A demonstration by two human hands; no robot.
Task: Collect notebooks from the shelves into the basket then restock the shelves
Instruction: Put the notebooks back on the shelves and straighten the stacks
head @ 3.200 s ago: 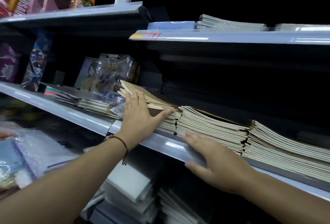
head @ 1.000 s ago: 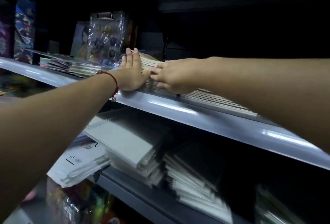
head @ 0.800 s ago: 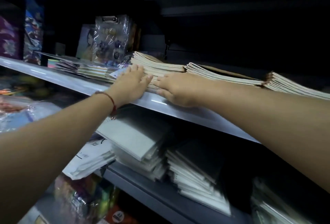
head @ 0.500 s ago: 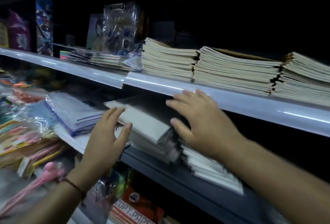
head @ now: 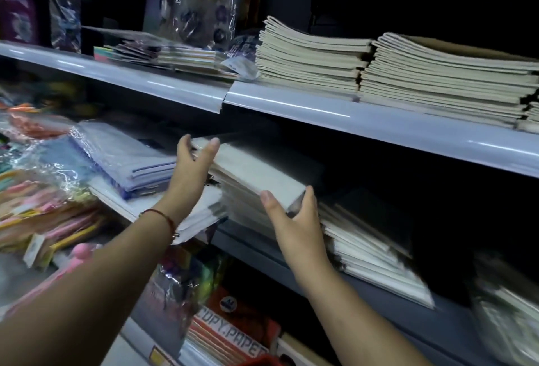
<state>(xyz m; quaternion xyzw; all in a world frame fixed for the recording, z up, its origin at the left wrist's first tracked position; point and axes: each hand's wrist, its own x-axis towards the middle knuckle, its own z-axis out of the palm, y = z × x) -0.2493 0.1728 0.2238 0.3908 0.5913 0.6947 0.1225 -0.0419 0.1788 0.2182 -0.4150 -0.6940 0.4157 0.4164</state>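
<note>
Head cam, close, facing shelves (head: 379, 120), angled down-right

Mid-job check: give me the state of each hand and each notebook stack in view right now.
left hand: holds far left corner of grey notebook stack
right hand: grips near right corner of same stack
grey notebook stack: on lower shelf, tilted
cream notebook stacks: lying flat on upper shelf, untouched

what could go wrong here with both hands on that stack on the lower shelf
1. The left hand and right hand grip only opposite corners of the grey-white notebook stack, so lower notebooks could slide out.
2. The white paper pile beside it overhangs the grey lower shelf edge and might get knocked off.
3. The pale blue upper shelf lip sits close above, so a lifted stack may catch.
</note>
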